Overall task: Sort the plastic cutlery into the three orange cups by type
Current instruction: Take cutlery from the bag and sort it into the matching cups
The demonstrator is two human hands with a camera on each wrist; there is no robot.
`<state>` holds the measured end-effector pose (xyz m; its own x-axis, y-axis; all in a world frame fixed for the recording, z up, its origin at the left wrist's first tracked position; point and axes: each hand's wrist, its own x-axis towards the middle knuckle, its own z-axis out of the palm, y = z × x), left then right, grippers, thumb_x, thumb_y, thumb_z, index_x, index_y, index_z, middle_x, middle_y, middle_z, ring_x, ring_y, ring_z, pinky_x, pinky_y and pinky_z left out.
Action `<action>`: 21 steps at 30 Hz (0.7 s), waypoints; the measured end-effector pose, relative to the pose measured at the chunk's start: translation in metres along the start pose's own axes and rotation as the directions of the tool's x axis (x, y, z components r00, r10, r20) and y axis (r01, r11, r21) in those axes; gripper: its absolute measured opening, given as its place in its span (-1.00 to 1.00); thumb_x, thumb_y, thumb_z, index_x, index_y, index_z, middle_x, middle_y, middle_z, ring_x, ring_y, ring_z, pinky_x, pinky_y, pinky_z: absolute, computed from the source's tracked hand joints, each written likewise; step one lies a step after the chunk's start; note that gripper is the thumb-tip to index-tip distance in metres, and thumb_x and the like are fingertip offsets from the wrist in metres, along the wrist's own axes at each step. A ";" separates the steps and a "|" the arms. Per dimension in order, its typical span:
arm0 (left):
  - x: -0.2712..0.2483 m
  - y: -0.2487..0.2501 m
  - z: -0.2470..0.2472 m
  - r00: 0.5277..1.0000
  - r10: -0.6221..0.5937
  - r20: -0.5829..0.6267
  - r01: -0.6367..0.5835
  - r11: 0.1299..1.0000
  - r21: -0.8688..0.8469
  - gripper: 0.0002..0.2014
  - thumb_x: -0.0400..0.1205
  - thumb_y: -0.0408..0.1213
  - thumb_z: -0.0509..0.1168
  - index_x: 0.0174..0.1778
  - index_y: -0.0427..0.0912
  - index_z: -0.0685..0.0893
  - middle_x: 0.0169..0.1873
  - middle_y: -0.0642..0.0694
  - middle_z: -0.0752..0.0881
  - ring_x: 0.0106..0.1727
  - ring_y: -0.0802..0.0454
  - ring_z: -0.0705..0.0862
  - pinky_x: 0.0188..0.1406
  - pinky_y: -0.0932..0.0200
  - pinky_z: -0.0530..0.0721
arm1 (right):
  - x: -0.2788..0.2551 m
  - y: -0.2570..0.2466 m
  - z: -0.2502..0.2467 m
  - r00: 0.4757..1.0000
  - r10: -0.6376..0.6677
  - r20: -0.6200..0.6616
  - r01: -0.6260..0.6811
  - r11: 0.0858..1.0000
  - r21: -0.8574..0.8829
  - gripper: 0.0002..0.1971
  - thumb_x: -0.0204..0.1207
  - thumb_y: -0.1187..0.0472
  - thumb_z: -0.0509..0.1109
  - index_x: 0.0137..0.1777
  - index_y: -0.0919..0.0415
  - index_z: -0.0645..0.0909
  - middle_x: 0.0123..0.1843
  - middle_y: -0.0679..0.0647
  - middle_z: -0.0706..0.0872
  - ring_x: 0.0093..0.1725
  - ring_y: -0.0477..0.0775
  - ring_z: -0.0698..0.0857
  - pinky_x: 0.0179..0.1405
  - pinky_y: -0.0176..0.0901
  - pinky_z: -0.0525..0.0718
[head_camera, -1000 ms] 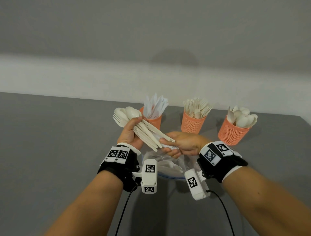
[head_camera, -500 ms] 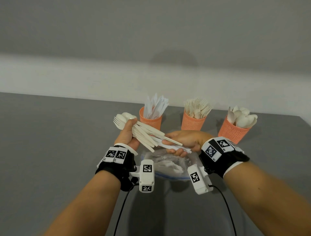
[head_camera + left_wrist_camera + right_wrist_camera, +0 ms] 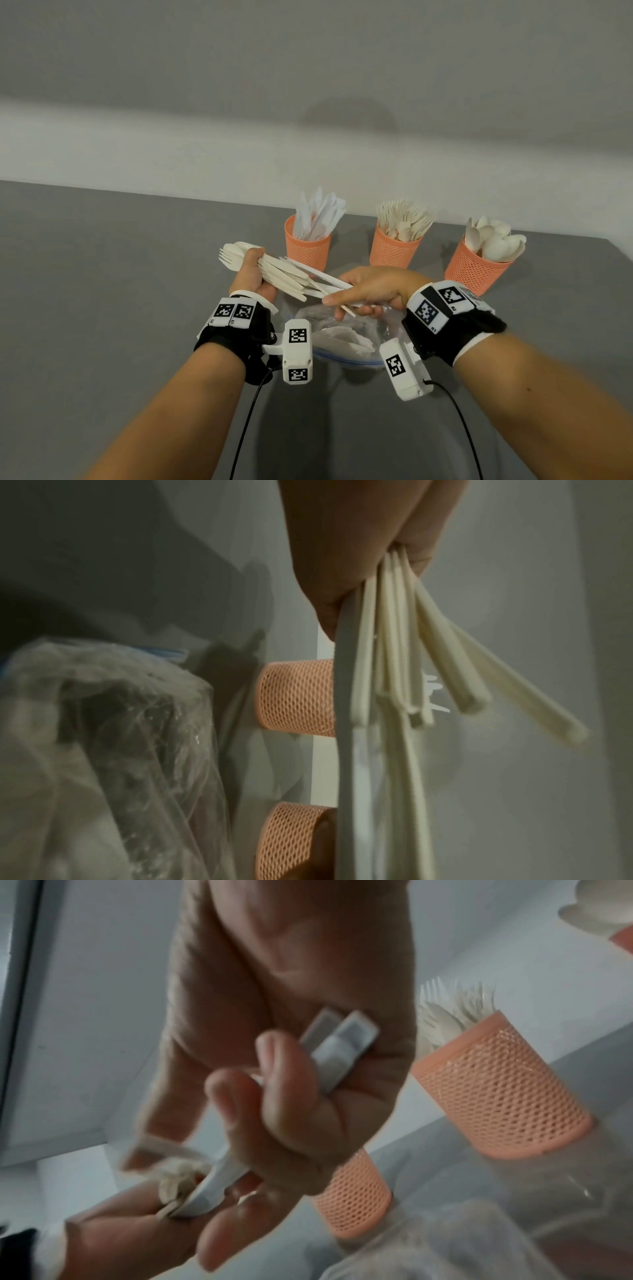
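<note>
My left hand (image 3: 251, 274) grips a bundle of cream cutlery (image 3: 284, 274), with fork and spoon heads sticking out to the left and handles fanning right (image 3: 394, 656). My right hand (image 3: 363, 298) is curled round the handles of white knives (image 3: 342, 1042) that lie against that bundle. Three orange mesh cups stand behind my hands. The left cup (image 3: 308, 250) holds knives, the middle cup (image 3: 394, 250) holds forks, and the right cup (image 3: 476, 270) holds spoons.
A clear plastic zip bag (image 3: 342, 337) with more white cutlery inside lies on the grey table (image 3: 102, 308), just below both hands. A pale wall runs close behind the cups.
Both hands have dropped a little toward the bag. The bundle has tilted flatter, and my right hand has slid rightward along the white knife handles.
</note>
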<state>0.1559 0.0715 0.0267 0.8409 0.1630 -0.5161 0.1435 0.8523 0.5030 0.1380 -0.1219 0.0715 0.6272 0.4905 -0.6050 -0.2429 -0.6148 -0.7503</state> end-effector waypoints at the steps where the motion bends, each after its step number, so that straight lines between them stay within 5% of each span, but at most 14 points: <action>1: 0.000 0.000 0.000 1.000 0.003 0.000 -0.003 1.000 -0.010 -0.82 0.61 -0.39 0.22 -0.33 -0.24 0.47 -0.44 -0.12 0.60 -0.31 -0.03 0.64 -0.09 -0.01 0.66 | 0.002 0.001 0.002 1.000 -0.005 0.002 0.005 1.000 0.021 -0.89 0.52 0.13 0.42 -0.08 0.15 0.58 -0.27 0.08 0.72 -0.69 -0.21 0.35 -0.79 -0.45 0.26; 6: 0.003 0.012 -0.002 1.000 0.024 0.009 -0.024 0.998 -0.053 -0.85 0.61 -0.38 0.22 -0.29 -0.21 0.47 -0.64 -0.06 0.61 -0.61 0.10 0.65 -0.47 0.20 0.72 | 0.000 0.010 0.000 0.996 -0.018 0.083 0.015 0.999 0.040 -0.91 0.57 0.21 0.36 -0.16 0.14 0.53 -0.49 -0.04 0.57 -0.68 -0.22 0.27 -0.77 -0.45 0.18; 11: 0.008 0.028 -0.007 0.995 0.086 0.046 -0.084 0.995 -0.044 -0.85 0.66 -0.40 0.11 -0.21 -0.26 0.50 -0.43 -0.04 0.65 -0.56 0.19 0.66 -0.41 0.27 0.68 | -0.015 0.022 -0.018 0.999 0.034 0.019 -0.033 0.999 -0.036 -0.92 0.57 0.25 0.35 -0.15 0.17 0.52 -0.48 0.01 0.57 -0.73 -0.22 0.30 -0.79 -0.46 0.22; 14: 0.004 0.019 -0.009 0.996 0.047 0.081 -0.056 0.993 0.100 -0.81 0.64 -0.37 0.12 -0.30 -0.19 0.48 -0.68 0.03 0.51 -0.72 0.16 0.45 -0.62 0.37 0.56 | -0.017 0.023 -0.019 0.994 -0.008 -0.110 0.008 1.000 -0.006 -0.92 0.56 0.24 0.37 -0.14 0.10 0.53 -0.46 0.05 0.56 -0.71 -0.21 0.30 -0.78 -0.44 0.24; 17: -0.014 -0.005 -0.003 0.985 0.036 0.169 -0.086 0.951 0.296 -0.77 0.62 -0.31 0.27 -0.37 -0.18 0.47 -0.68 0.02 0.46 -0.77 0.19 0.38 -0.69 0.38 0.47 | -0.013 0.016 -0.006 0.971 -0.103 -0.218 0.105 0.994 0.001 -0.87 0.55 0.20 0.39 0.06 0.08 0.55 -0.48 -0.01 0.58 -0.67 -0.18 0.35 -0.71 -0.37 0.26; 21: -0.033 -0.031 0.008 0.945 -0.021 0.326 -0.163 0.835 0.526 -0.87 0.54 -0.28 0.39 -0.15 -0.27 0.62 -0.66 0.04 0.59 -0.71 0.21 0.44 -0.66 0.32 0.50 | -0.002 0.000 0.016 0.898 -0.271 -0.346 0.231 0.961 -0.152 -0.72 0.56 0.24 0.37 0.25 0.17 0.52 -0.33 0.00 0.67 -0.54 -0.24 0.60 -0.66 -0.46 0.45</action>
<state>0.1274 0.0359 0.0336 0.9617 -0.0262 -0.2727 0.2578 0.4232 0.8686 0.1246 -0.1127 0.0688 0.8854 0.3933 -0.2479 0.0238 -0.5710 -0.8206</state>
